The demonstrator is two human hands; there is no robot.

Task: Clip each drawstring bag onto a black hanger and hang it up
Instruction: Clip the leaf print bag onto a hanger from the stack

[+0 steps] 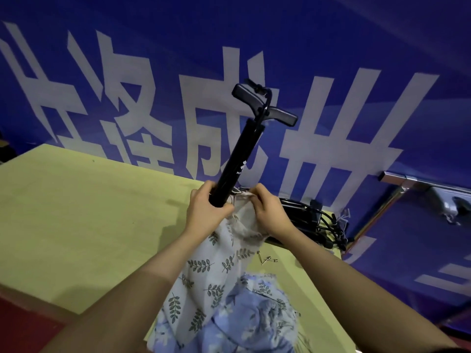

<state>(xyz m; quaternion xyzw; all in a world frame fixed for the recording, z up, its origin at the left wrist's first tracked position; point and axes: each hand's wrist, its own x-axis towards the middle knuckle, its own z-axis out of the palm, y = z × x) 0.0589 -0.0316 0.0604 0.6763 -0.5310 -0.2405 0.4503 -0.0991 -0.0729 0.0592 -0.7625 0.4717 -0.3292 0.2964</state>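
A white drawstring bag printed with green leaves hangs between my hands above the table. A black air pump with a T-handle sticks up out of its mouth. My left hand grips the pump's barrel together with the bag's rim. My right hand pinches the gathered rim on the other side. A blue flowered bag lies crumpled on the table below. A pile of black hangers lies on the table just past my right hand.
The yellow-green table runs left and toward me. Small metal needle parts lie by the bags. A blue banner with white characters covers the wall behind. A metal rail bracket is at the right.
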